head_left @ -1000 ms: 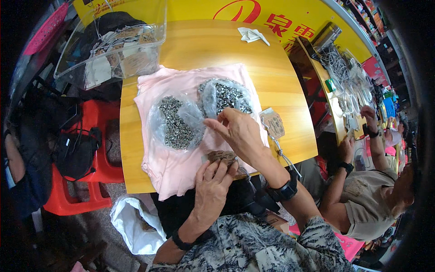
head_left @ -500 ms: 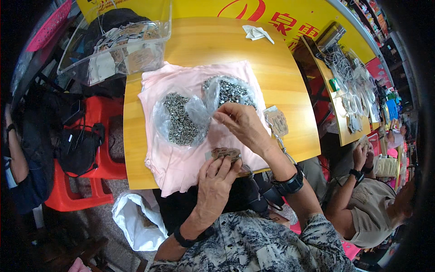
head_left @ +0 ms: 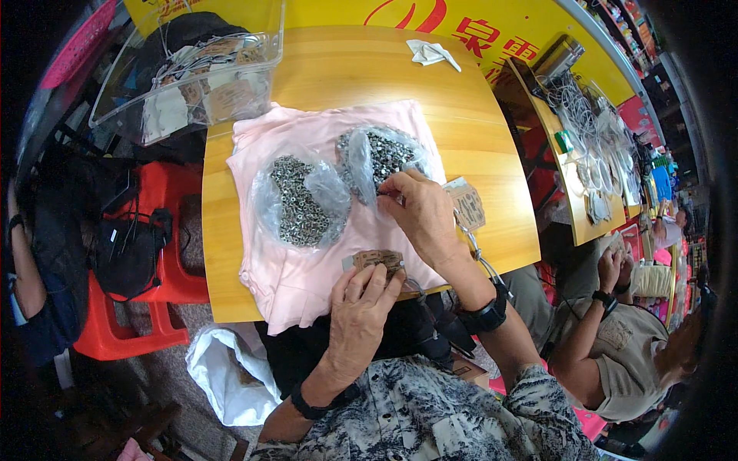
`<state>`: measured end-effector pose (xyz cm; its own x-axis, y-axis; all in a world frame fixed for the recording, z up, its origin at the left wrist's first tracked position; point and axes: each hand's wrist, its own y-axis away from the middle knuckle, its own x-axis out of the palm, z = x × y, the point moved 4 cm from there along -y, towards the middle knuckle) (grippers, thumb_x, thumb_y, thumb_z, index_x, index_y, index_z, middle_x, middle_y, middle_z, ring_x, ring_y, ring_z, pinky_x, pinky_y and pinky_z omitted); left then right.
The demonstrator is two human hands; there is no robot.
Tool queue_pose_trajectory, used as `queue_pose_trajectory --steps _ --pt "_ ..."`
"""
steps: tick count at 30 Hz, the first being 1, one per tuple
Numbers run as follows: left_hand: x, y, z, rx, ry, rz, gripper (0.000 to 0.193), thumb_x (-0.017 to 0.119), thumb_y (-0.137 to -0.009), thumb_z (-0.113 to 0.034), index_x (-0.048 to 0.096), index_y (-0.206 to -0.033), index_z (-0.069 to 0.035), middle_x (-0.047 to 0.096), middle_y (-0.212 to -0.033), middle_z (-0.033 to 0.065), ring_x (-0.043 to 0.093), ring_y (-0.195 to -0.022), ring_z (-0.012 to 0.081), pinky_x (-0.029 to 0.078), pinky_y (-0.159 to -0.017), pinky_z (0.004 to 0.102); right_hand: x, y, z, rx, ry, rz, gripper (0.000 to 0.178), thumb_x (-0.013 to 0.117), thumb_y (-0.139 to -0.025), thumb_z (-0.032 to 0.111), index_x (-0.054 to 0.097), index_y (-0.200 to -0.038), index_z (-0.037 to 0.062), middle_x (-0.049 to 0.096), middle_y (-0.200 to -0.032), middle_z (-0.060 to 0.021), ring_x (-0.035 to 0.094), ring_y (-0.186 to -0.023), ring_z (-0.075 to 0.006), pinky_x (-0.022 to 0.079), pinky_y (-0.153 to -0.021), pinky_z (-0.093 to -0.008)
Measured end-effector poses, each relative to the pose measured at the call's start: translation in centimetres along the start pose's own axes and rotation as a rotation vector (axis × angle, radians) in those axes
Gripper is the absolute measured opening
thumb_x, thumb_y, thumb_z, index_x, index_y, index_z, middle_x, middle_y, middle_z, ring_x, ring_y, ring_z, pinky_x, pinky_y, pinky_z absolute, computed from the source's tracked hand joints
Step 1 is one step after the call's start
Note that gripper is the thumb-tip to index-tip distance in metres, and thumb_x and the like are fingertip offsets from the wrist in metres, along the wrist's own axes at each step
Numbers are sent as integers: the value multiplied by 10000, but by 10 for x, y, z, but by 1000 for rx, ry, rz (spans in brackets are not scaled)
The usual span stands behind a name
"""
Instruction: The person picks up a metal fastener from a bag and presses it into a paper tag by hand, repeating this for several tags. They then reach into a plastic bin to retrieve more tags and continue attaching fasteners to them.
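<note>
My left hand is closed on a brown printed cardboard card at the front edge of a pink cloth. The fingers of my right hand are pinched together at the near edge of a clear plastic bag of small dark and silvery metal parts. Whatever those fingertips hold is too small to make out. To the left on the cloth, another clear bag lies spread around a heap of small metal nuts.
A similar card with a grey cable lies right of the cloth. A clear bin with cards and cables stands at the back left. Crumpled tissue rests at the table's far side. A co-worker sits at the right.
My right hand has moved slightly right and down, its fingertips now at the bag of dark parts. My left hand keeps its grip on the card. The whole view has shifted a little.
</note>
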<state>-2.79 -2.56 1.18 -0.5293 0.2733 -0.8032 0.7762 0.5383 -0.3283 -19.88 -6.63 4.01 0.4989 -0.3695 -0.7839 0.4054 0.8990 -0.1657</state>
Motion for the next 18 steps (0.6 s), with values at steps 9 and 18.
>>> queue_pose_trajectory --steps 9,18 --pt "0 0 0 5 -1 -1 389 559 -823 -99 623 -1207 -84 551 -1195 80 500 -1134 228 361 -1042 419 0 -3 -9 -16 -46 -4 122 697 -810 94 674 -891 5 668 -807 -145 659 -737 -282 504 -661 -347" --pt "-1 0 0 7 3 -2 384 564 -825 -94 620 -1204 -74 555 -1192 79 502 -1150 231 346 -1053 419 -21 10 1 -33 -118 -78 85 676 -824 78 652 -858 4 647 -819 -172 642 -724 -341 499 -643 -396"
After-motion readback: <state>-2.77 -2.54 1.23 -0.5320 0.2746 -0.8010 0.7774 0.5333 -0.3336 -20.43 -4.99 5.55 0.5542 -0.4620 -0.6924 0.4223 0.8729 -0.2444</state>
